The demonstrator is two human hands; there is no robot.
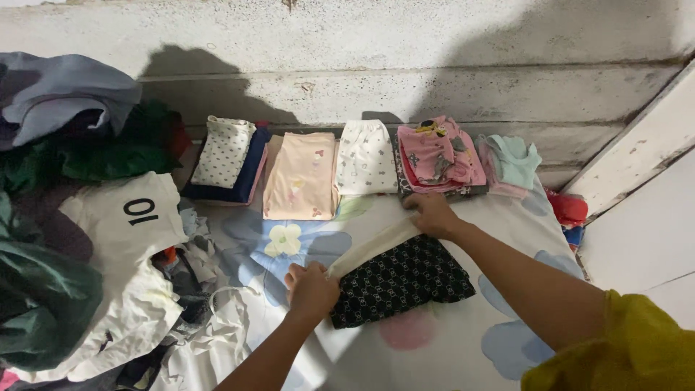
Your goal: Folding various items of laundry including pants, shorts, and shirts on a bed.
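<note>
Single head view, close, looking steeply down over bed sheet [463,340] toward wall [405,43].

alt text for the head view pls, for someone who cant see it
Two hands, left hand and right hand, hold the cream waistband of a dark patterned garment on a floral sheet. A row of folded clothes lines the wall, and an unfolded clothes heap lies at left.

Garment you held [402,279]: black with a small pale repeating print, cream band.
Sheet under your hands [434,347]: white, big blue and pink flowers.
Your sleeve [622,355]: mustard yellow.
Folded pile [300,176]: peach.
</note>
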